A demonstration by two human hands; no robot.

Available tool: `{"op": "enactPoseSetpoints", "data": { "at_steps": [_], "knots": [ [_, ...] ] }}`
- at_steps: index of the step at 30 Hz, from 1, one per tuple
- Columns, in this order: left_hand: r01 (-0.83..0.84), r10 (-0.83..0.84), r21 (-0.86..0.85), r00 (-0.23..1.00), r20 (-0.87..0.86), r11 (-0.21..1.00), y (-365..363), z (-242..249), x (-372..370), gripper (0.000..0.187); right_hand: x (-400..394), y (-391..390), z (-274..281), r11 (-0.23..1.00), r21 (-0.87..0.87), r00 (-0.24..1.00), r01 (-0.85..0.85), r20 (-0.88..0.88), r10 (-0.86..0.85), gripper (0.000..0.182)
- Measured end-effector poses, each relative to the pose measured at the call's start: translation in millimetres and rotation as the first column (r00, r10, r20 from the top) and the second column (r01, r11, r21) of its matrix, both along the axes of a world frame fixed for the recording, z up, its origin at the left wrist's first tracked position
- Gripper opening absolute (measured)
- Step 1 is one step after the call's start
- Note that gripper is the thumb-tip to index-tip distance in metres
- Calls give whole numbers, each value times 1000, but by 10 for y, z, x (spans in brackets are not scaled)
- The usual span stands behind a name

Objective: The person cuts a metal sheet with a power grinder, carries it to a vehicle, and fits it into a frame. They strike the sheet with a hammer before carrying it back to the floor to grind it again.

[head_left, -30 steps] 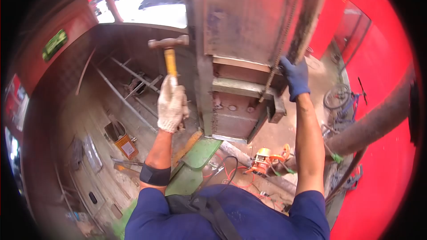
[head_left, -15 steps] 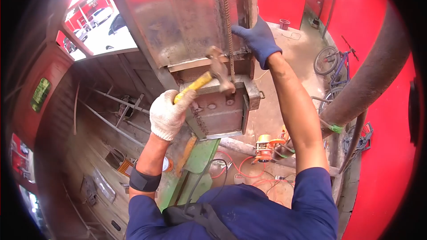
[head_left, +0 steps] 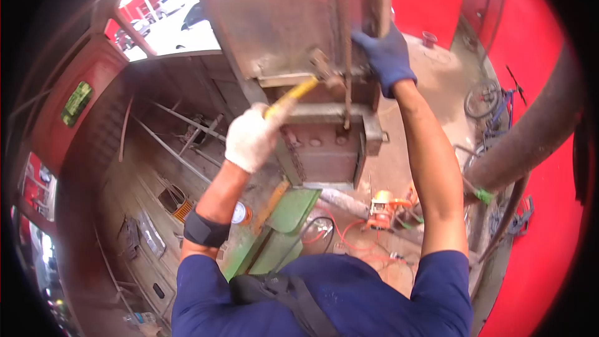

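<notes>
My left hand, in a white knit glove, is wrapped around the yellow handle of a hammer. The blurred hammer head overlaps the lower edge of a tall, worn metal panel, close to a ribbed steel rod. Up at the panel's right edge, my right hand wears a dark blue glove; its thumb reaches toward the rod and its fingers curl behind the edge, partly hidden. Below the hammer, the rod's lower end meets a box-like metal frame with round holes in its face.
A green metal piece lies below the frame. An orange machine with red cords stands on the floor. To the right are a thick slanting pipe and a bicycle. Metal bars lie on the left.
The hammer head has moved up from the frame's top toward the panel's lower edge. My right hand keeps its place on the panel edge. The whole view has shifted, with things appearing farther right.
</notes>
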State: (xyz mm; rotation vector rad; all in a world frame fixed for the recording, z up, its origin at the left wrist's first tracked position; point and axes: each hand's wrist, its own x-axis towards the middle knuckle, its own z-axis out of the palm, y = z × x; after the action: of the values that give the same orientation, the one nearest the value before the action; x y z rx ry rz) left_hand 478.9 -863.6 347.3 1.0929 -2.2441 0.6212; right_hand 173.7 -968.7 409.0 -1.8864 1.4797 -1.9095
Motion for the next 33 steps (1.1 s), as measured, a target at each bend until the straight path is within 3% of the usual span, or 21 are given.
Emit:
{"op": "enactPoseSetpoints", "data": {
  "at_steps": [1,3,5,7,9,10,11,14,15,17,19,21,22,23,26,29,30,31,33],
  "knots": [
    [92,-94,-69,995,-29,993,14,-62,24,58,37,-31,6,972,-185,981,143,-101,-164,50],
    [243,-245,-173,969,9,955,-57,-120,129,59,6,-69,-3,993,-96,995,73,-67,-80,49],
    [-85,85,10,996,2,996,-150,-39,32,57,13,9,-25,1000,6,999,27,-22,-27,48],
    [-80,80,-26,997,2,996,-88,-7,12,56,12,33,64,996,79,999,-35,3,35,49],
    [126,-143,-113,978,-155,986,51,-57,-40,57,-11,-17,45,1000,-17,1000,-6,-16,6,54],
    [240,-267,-202,956,-121,950,-21,-135,26,59,-2,-20,-5,996,-87,999,-1,-36,-2,60],
    [234,-261,-194,957,-128,953,-74,-152,42,59,17,40,0,997,-78,999,-6,-40,3,60],
    [-130,130,17,991,25,991,-134,-64,105,67,62,158,16,998,55,999,-33,14,32,60],
    [-144,144,-6,989,20,990,-71,-51,104,67,44,100,-24,998,58,1000,1,14,-2,52],
    [59,-39,68,964,-263,996,101,-140,102,65,43,76,74,999,47,1000,24,10,-24,43],
    [91,-49,99,931,-363,991,182,-288,196,61,68,203,115,989,127,992,-80,109,66,54],
    [173,-121,-13,629,-768,985,175,-499,276,67,76,232,149,989,137,996,-56,71,46,52],
    [367,34,135,268,-963,920,308,-399,255,68,64,224,164,989,148,999,-16,37,11,49],
    [432,57,74,52,-997,899,357,-320,298,66,18,160,138,989,149,1000,-21,21,18,49],
    [433,17,-112,-283,-959,895,323,-224,427,66,4,79,85,991,89,991,-97,98,88,42],
    [489,104,-36,-257,-961,871,210,-285,287,67,-1,108,118,980,174,991,-95,111,77,42],
    [610,305,181,-105,-947,771,190,-269,295,75,-13,89,109,983,159,991,-96,102,81,43],
    [709,313,192,-43,-949,679,188,-302,333,72,-37,71,68,983,161,993,-89,93,75,43],
    [651,271,228,36,-962,724,175,-355,460,71,-97,13,47,977,120,975,-174,160,154,45]
  ]
}}
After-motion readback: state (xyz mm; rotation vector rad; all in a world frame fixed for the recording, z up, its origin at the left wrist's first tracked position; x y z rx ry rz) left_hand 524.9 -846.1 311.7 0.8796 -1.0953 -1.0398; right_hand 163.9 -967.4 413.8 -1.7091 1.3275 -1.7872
